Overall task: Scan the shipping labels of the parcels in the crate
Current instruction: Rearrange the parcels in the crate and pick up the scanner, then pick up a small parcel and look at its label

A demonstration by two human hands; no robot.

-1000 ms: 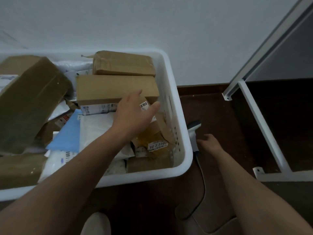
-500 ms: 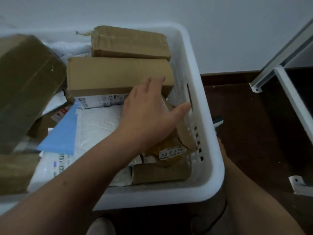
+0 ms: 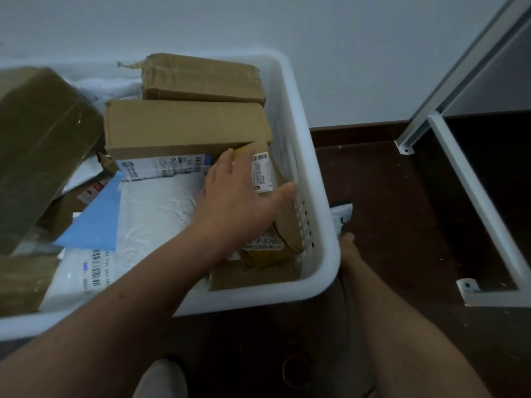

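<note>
A white plastic crate (image 3: 258, 297) holds several parcels. My left hand (image 3: 238, 196) reaches into its right end and lies, fingers spread, on a small brown taped parcel (image 3: 287, 225) whose white barcode label (image 3: 263, 173) shows between fingers and thumb. Behind it lie a long cardboard box (image 3: 184, 124) with a printed label on its front and another taped box (image 3: 201, 79). Just outside the crate's right wall, a white barcode scanner (image 3: 342, 215) pokes up. My right hand (image 3: 349, 248) sits just below it, its fingers hidden by the rim.
A white poly mailer (image 3: 155, 208), a blue envelope (image 3: 94, 219) and a large tilted brown box (image 3: 37, 145) fill the crate's left. A white metal frame (image 3: 474, 202) stands on the dark floor at right. A pale shoe (image 3: 161, 380) is at the bottom edge.
My left hand has slid forward and right onto the small labelled parcel. The view moved closer to the crate, and its rim now hides most of my right hand at the scanner.
</note>
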